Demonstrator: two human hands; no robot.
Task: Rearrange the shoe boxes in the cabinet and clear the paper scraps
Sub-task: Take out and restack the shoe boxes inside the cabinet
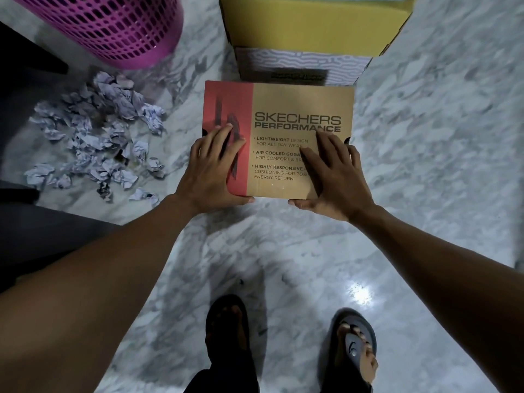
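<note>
Left hand and right hand clamp box, fingers flat on top, thumbs on near edge. Patterned box just beyond far edge; scraps, basket left.

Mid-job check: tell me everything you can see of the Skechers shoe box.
The Skechers shoe box is closed brown cardboard with a red band on its left and black print: SKECHERS PERFORMANCE above bullet lines. Lid up, level. The left hand and right hand grip its near corners, fingers spread on the lid, thumbs at the near edge. A patterned box sits just beyond it. Whether it rests on the floor is unclear.
</note>
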